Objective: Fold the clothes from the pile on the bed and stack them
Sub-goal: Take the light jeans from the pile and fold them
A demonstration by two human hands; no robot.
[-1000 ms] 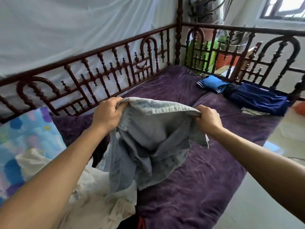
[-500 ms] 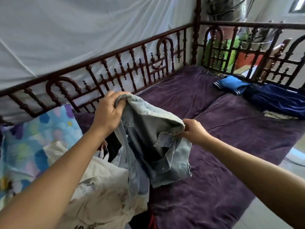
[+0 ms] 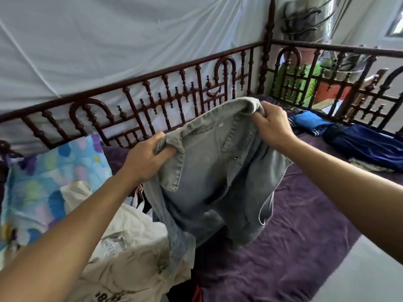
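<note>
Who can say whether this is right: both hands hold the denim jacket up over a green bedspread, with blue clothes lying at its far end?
The head view shows the bedspread is purple, not green. The left hand and right hand hold the denim jacket up over it, with blue clothes at its far end.

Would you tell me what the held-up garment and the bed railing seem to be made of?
The garment looks like faded light-blue denim: topstitched seams, stiff collar, a metal snap. The railing looks like dark reddish varnished wood, going by its glossy turned spindles, though painted metal is possible.
</note>
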